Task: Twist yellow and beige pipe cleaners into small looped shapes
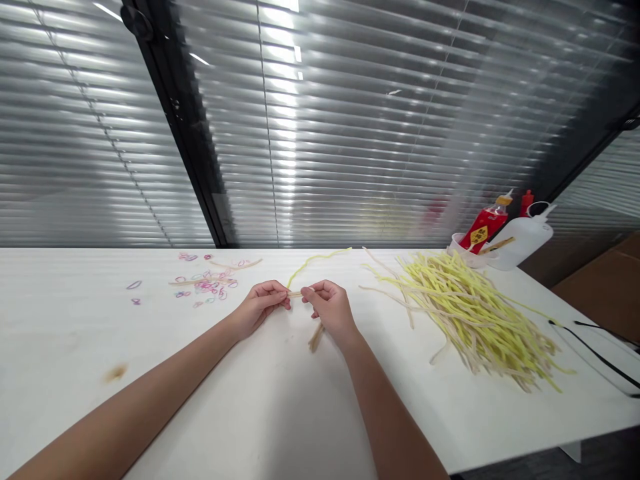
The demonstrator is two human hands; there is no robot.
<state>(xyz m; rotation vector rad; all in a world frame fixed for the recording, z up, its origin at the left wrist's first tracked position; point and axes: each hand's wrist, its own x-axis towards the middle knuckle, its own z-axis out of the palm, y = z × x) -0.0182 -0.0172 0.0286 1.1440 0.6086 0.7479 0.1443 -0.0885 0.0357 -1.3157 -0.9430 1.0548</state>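
Note:
My left hand [261, 307] and my right hand [331, 308] are close together over the white table, each pinching a beige pipe cleaner [295, 294] stretched between them. Behind my fingers, a yellow pipe cleaner [316, 259] runs from beside my left hand towards the table's far edge. I cannot tell whether my left fingers hold it too. Below my right hand, the ends of a small tan bundle [316, 339] stick out; its upper part is hidden by the hand.
On the right lies a big pile of yellow and beige pipe cleaners [475, 320]. Behind it stand a red-labelled bottle [484, 227], a white squeeze bottle [525, 237] and a shallow tub [457, 245]. Small coloured rubber bands [213, 285] are scattered at left. Blinds [350, 133] border the table [200, 413].

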